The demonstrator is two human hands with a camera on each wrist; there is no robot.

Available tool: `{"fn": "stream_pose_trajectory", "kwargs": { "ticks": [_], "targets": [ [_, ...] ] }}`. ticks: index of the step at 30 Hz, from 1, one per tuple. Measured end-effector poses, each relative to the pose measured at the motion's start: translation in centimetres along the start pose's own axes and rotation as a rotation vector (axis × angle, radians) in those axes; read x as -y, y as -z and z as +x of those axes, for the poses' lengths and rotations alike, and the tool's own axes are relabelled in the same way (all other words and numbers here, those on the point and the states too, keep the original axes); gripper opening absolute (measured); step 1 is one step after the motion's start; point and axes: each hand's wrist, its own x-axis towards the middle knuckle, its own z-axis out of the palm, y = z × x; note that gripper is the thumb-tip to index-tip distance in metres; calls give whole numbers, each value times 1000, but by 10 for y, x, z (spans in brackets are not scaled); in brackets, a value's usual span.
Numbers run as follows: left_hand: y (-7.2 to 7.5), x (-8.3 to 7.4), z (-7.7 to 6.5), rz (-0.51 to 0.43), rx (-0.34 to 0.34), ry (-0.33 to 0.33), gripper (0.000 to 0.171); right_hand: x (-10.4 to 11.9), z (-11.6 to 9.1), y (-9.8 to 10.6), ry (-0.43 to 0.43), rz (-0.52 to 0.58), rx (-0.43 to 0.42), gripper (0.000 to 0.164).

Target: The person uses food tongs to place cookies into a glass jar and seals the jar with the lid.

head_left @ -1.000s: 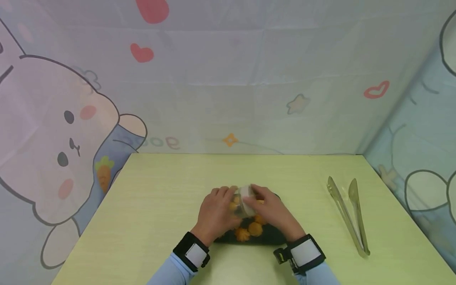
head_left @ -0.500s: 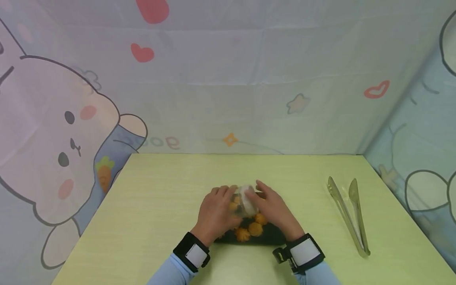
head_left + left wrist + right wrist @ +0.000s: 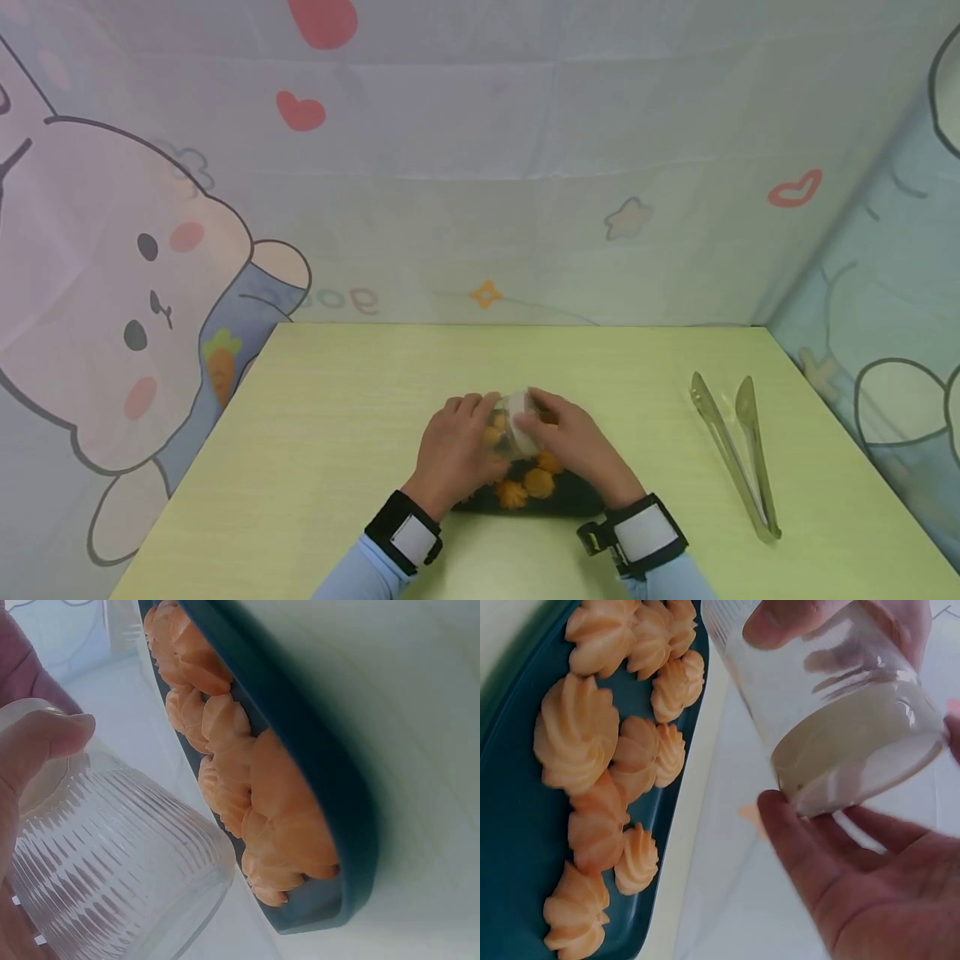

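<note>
In the head view, my left hand (image 3: 459, 450) grips a clear ribbed glass (image 3: 112, 862), its thumb laid along the side in the left wrist view. The glass is held tilted on its side over a dark green tray (image 3: 510, 847). My right hand (image 3: 577, 442) holds the glass's other end, with thumb and fingers on opposite sides of it. That end looks whitish; I cannot tell whether it is a lid or the base. Several golden swirled cookies (image 3: 576, 731) lie on the tray, and the hands partly cover them in the head view.
Metal tongs (image 3: 738, 458) lie spread on the right side of the pale yellow table (image 3: 337, 400). A printed cloth backdrop (image 3: 487, 167) hangs behind the table's far edge.
Half a second ago my right fingers were spread and raised off the whitish end; now they are back around it. My left hand and the glass have stayed nearly in place.
</note>
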Motion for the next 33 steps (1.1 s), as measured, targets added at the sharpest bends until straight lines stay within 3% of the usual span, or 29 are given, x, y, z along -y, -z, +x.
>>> {"fn": "stream_pose_trajectory", "kwargs": {
  "ticks": [10, 13, 20, 26, 33],
  "targets": [
    [3, -1, 0, -33, 8, 6, 84, -10, -1, 5, 138, 60, 42, 67],
    [3, 0, 1, -18, 1, -2, 85, -7, 0, 4, 101, 60, 23, 67],
    [-1, 1, 1, 11, -12, -14, 84, 4, 1, 0, -96, -10, -40, 73],
    [-1, 1, 1, 22, -17, -22, 85, 6, 1, -1, -90, -12, -28, 64],
    [1, 1, 1, 8, -17, -18, 84, 5, -1, 4, -16, 16, 10, 68]
  ]
}}
